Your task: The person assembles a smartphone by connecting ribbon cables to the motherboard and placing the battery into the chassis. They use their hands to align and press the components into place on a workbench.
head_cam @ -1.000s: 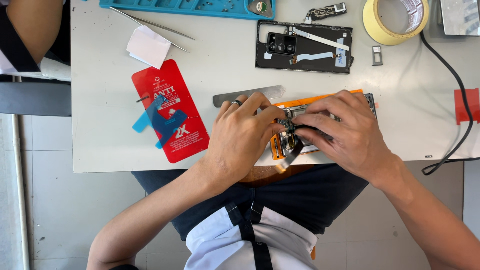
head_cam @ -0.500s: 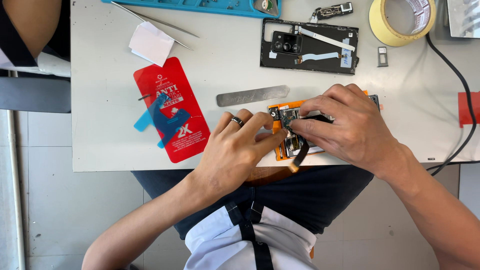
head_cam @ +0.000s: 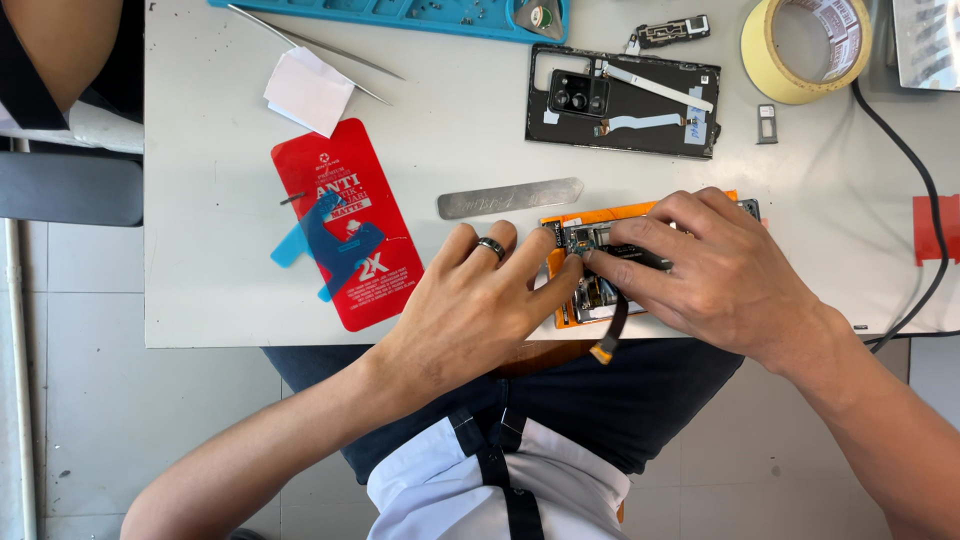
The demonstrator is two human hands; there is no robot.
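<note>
Head view, looking straight down at the edge of a white table [head_cam: 200, 250]. I see my left hand [head_cam: 480, 305] resting palm-down at the near edge, a dark ring on one finger, its fingertips [head_cam: 560, 282] pressed against the left end of an opened phone [head_cam: 590, 265]. The phone lies flat on an orange mat [head_cam: 553, 290], just inside the table edge, its circuit boards exposed. My right hand [head_cam: 725, 280] covers the right half of the phone; thumb and forefinger are pinched narrowly on a thin dark part lying across the boards. I cannot tell whether that part is a tool or a component. A dark flat ribbon cable [head_cam: 612, 325] hangs from the phone over the table edge, ending in an orange tip.

Around the work: a flat metal pry blade [head_cam: 510, 198] lies just beyond the left hand. A red printed card [head_cam: 345, 225] with a blue film tab on it lies to the left, and a folded white paper [head_cam: 308, 90] beyond that. The phone's black back cover [head_cam: 622, 100] lies inner side up further back, with a small card tray [head_cam: 767, 123] beside it. A roll of yellow tape [head_cam: 805, 50] sits at the far right, tweezers [head_cam: 315, 45] and a blue parts tray [head_cam: 400, 12] along the far edge. A black cable [head_cam: 925, 200] runs down the right side.
</note>
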